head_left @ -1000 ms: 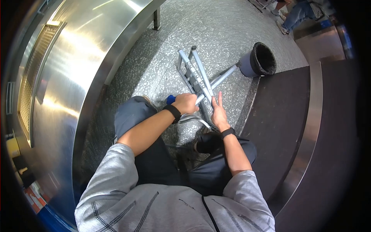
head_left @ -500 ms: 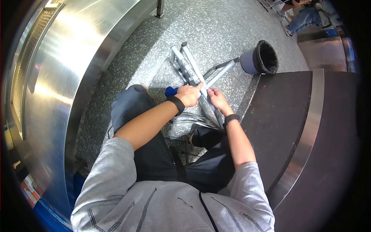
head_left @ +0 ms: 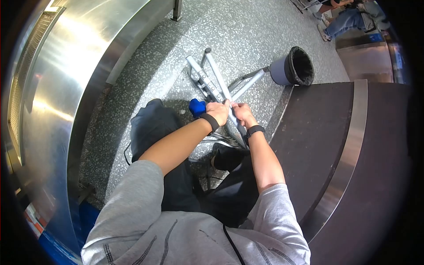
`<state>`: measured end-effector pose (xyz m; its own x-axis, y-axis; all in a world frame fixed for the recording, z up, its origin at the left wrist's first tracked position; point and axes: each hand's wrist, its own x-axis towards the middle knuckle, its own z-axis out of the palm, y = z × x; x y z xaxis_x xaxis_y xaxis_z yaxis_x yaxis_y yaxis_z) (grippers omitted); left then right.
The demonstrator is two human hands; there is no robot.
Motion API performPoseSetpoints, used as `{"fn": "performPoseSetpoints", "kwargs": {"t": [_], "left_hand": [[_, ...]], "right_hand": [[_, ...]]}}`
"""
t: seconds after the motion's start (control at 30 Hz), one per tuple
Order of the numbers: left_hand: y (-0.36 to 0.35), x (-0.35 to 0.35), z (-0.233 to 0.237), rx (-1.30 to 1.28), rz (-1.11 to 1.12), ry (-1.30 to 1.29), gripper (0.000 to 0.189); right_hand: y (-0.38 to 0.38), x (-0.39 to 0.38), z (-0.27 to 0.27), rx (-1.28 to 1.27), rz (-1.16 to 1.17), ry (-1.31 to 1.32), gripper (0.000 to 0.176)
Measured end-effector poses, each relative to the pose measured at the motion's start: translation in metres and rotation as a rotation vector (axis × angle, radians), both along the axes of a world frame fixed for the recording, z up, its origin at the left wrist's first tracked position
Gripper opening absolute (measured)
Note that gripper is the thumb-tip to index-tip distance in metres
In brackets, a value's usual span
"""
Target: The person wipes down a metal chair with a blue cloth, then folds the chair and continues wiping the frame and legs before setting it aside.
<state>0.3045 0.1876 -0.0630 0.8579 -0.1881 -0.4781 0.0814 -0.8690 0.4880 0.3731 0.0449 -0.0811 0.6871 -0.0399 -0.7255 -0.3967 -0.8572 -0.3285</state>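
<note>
A frame of silver metal tubes (head_left: 219,75) stands on the floor between my legs and the bin, its bars crossing and one flat bar showing a row of round holes. My left hand (head_left: 219,112) is closed, with thumb and finger at the tube near the crossing. Against the outer side of that fist is a bright blue thing (head_left: 197,107); I cannot tell whether the fist also holds it. My right hand (head_left: 244,114) grips the same tube from the right, its fingertips close to my left hand's. Both wrists wear dark bands.
A grey bin (head_left: 279,72) with a black liner stands beyond the frame. A dark counter side (head_left: 309,132) with a metal strip rises on my right, and a stainless steel counter (head_left: 84,57) on my left. Another person's legs (head_left: 340,25) show at the far right.
My left hand has gone from a pointing finger on the frame to a closed grip. My right hand has drawn in closer to it, and more of the blue thing shows.
</note>
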Motion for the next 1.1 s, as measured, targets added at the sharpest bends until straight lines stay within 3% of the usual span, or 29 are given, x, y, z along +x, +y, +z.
{"fn": "performPoseSetpoints", "kwargs": {"t": [0.1, 0.2, 0.27, 0.4, 0.47, 0.5, 0.67, 0.73, 0.8, 0.83, 0.97, 1.0, 1.07, 1.1], "left_hand": [[0.0, 0.0, -0.002, 0.014, 0.006, -0.006, 0.046], [0.001, -0.004, -0.004, 0.017, -0.038, -0.032, 0.046], [0.004, -0.003, 0.001, 0.008, -0.062, -0.03, 0.052], [0.002, -0.006, 0.01, 0.006, -0.091, -0.001, 0.063], [0.003, -0.006, 0.011, 0.002, -0.09, -0.007, 0.067], [0.004, -0.006, 0.013, -0.002, -0.094, -0.006, 0.068], [0.007, -0.004, 0.0, -0.038, -0.082, -0.069, 0.07], [0.008, -0.002, 0.001, -0.066, -0.027, -0.103, 0.048], [0.015, 0.002, 0.012, -0.064, -0.027, -0.102, 0.035], [0.016, 0.006, 0.013, -0.1, 0.049, -0.058, 0.033], [0.044, 0.006, 0.058, -0.325, 0.23, -0.351, 0.027], [0.051, 0.01, 0.07, -0.339, 0.325, -0.31, 0.03], [0.063, 0.013, 0.066, -0.653, 0.471, -0.516, 0.031], [0.07, 0.013, 0.064, -0.762, 0.563, -0.49, 0.033]], "right_hand": [[-0.013, 0.008, -0.002, 0.025, -0.089, -0.016, 0.05], [-0.039, 0.023, -0.016, 0.053, -0.183, -0.043, 0.05], [-0.04, 0.018, -0.005, 0.203, -0.314, -0.072, 0.041], [-0.055, 0.023, -0.013, 0.201, -0.286, -0.097, 0.037], [-0.049, 0.022, -0.018, 0.129, -0.223, -0.204, 0.04], [-0.052, 0.024, -0.016, 0.101, -0.181, -0.168, 0.05], [-0.062, 0.024, -0.016, 0.138, -0.188, -0.224, 0.061], [-0.055, 0.024, 0.01, 0.139, -0.23, -0.239, 0.061], [-0.043, 0.021, 0.046, 0.376, -0.253, -0.346, 0.06], [-0.035, 0.019, 0.066, 0.488, -0.263, -0.349, 0.057], [-0.016, -0.002, 0.141, 0.777, -0.308, -0.436, 0.046], [-0.019, -0.007, 0.135, 0.77, -0.318, -0.444, 0.047], [-0.018, -0.008, 0.113, 0.781, -0.335, -0.458, 0.047], [-0.019, -0.009, 0.103, 0.706, -0.218, -0.518, 0.05]]}}
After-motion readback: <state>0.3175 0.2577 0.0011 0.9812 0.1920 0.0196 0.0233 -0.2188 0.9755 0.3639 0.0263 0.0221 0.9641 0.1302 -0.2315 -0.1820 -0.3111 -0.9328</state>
